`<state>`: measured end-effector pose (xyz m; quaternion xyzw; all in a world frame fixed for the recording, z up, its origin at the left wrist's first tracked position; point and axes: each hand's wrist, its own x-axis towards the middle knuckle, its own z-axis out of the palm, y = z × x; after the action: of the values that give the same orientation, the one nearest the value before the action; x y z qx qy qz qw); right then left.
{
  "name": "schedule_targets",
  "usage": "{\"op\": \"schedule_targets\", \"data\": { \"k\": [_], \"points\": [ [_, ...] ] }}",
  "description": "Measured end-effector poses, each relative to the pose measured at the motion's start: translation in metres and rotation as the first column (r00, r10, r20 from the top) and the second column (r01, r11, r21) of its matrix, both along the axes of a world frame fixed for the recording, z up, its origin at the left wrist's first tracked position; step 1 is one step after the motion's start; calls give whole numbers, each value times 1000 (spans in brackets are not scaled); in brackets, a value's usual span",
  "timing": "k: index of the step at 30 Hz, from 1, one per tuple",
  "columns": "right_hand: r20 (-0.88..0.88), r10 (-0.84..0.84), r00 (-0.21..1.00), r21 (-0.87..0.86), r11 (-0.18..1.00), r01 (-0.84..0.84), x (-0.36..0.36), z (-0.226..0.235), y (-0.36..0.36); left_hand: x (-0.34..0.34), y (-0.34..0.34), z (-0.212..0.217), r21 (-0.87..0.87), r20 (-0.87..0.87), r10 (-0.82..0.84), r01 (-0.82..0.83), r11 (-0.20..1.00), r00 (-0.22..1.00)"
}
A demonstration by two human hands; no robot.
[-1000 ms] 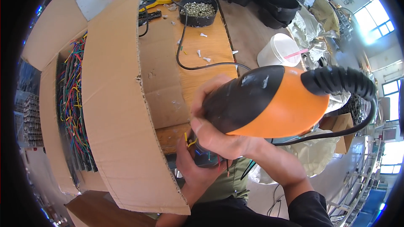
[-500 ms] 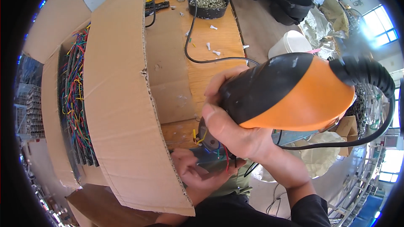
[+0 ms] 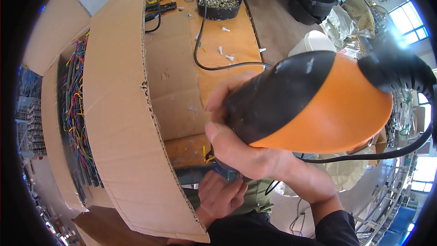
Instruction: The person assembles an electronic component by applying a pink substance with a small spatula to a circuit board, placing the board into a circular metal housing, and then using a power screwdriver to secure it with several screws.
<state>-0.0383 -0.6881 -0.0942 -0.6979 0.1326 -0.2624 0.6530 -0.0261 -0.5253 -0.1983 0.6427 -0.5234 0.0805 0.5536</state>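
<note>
My right hand (image 3: 241, 148) grips a big orange and black power tool (image 3: 314, 100) held close under the camera, nose pointing down to the left. A black cable (image 3: 364, 157) runs off its rear. Below the tool, my left hand (image 3: 223, 196) holds a small part with coloured wires (image 3: 223, 171) at the front edge of the wooden bench (image 3: 227, 41); the tool's tip and most of the part are hidden by my right hand.
A tall cardboard flap (image 3: 123, 123) stands at my left, with a box of coloured wires (image 3: 75, 105) behind it. A black bowl of small pale parts (image 3: 221, 1) sits at the bench's far end. A white bucket (image 3: 314, 42) stands at the right.
The power tool has come closer to the camera and fills more of the view. My left hand has shifted lower, staying under the tool's nose.
</note>
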Motion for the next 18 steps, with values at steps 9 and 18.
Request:
{"op": "schedule_targets", "data": {
  "k": [9,18],
  "points": [
    [-231,-13,973,9,1000,15,-7,29,3,-4,3,-17,111,-240,-48,76,991,970],
    [18,66,998,-85,994,-64,-2,9,8,-11,-12,-20,-10,-265,32,-36,999,964]
  ]
}}
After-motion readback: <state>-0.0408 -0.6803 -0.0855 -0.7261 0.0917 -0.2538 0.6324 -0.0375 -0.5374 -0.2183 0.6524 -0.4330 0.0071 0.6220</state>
